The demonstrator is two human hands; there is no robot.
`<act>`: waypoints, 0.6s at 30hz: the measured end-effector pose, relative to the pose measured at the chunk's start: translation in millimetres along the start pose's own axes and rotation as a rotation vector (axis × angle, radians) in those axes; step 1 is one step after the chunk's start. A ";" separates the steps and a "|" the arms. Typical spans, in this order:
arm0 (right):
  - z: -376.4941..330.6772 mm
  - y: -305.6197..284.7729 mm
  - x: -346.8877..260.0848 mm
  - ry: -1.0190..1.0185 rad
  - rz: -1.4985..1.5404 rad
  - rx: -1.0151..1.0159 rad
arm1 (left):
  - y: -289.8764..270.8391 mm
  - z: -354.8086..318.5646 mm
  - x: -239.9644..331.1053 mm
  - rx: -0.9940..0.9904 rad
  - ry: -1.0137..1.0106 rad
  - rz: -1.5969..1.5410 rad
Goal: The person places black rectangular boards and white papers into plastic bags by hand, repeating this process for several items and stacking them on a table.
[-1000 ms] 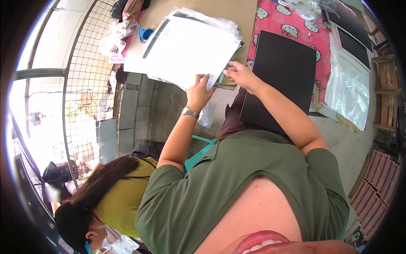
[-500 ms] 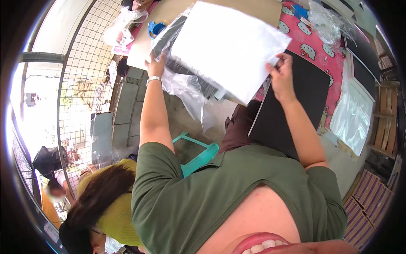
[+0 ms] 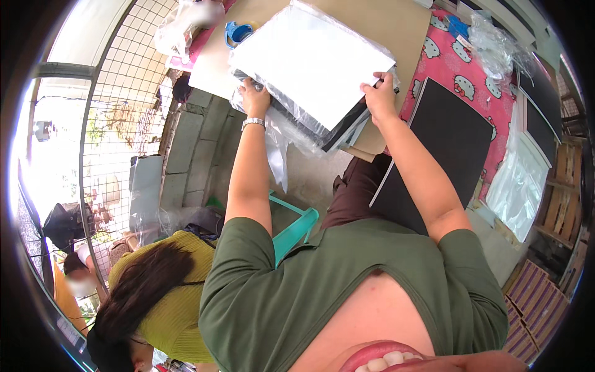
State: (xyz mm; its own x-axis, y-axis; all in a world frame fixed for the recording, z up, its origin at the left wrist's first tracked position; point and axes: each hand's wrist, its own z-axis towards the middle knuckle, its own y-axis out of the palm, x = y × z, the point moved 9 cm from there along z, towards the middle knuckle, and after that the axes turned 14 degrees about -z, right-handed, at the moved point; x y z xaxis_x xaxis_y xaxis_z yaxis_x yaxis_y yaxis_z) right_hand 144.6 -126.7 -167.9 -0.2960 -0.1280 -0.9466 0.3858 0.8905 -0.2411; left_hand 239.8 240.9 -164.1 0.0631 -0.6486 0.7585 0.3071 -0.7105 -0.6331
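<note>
The right hand (image 3: 380,101) pinched the white sheet (image 3: 316,59) by its short right edge, the left hand (image 3: 254,100), grip unclear, at the sheet's long near edge.

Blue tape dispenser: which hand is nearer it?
Left. The left hand is on the left of the stack, below the dispenser in view; the right hand is farther, at the right.

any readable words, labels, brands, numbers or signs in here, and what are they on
No text is clear enough to quote.
Small white label by the blue item on the pink cloth: too small to read.
Pale patch at lower left: too small and blurred.
White sheet: no print visible.
Black board: no print visible.
</note>
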 end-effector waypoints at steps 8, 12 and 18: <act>4.8 8.9 -0.4 -0.105 -0.377 -0.004 | -48.4 -24.4 -10.9 0.300 -0.177 -0.167; -12.0 -4.7 -25.1 -0.060 -0.495 -0.251 | -75.1 -78.5 79.6 0.238 0.015 -0.239; -59.5 -45.2 -75.3 -0.522 -0.817 -0.115 | -8.6 -174.6 173.3 -0.455 0.424 -0.060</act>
State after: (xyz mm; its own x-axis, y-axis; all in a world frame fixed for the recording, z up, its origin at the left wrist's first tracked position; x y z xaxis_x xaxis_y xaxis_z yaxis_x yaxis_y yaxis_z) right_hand 97.4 -131.3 -73.0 0.0007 -0.8775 -0.4795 0.1385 0.4750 -0.8690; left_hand 82.2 87.0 -54.2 -0.3527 -0.5897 0.7265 -0.1426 -0.7334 -0.6646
